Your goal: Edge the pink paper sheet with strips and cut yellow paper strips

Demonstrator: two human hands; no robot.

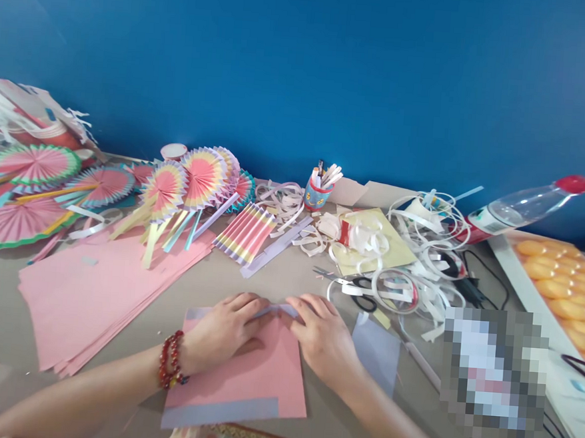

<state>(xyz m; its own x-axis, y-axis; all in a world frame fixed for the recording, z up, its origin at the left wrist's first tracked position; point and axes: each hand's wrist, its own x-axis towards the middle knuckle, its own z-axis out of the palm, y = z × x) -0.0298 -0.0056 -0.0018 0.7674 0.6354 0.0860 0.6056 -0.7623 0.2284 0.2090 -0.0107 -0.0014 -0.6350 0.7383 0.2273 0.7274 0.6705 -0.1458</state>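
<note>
A pink sheet of paper (pixel 256 376) lies on the table in front of me. A lavender paper strip (pixel 223 411) runs along its near edge, and another lavender strip (pixel 277 307) lies along its far edge. My left hand (pixel 229 328), with a red bead bracelet on the wrist, is closed with bent fingers on the far strip, its thumb over the sheet. My right hand (pixel 321 338) is closed on the same strip at its right part, fingertips close to the left hand's. The fingers hide much of this strip. Right of that hand lies a lavender sheet (pixel 377 352).
Stacked pink sheets (pixel 101 292) and several pleated paper fans (pixel 202 176) lie left. Behind are a pleated striped paper (pixel 246 232) and a pen cup (pixel 318 193). Scissors (pixel 362 294), tangled white tape (pixel 392 289), a tilted bottle (pixel 523 208) and a box (pixel 563 284) stand right.
</note>
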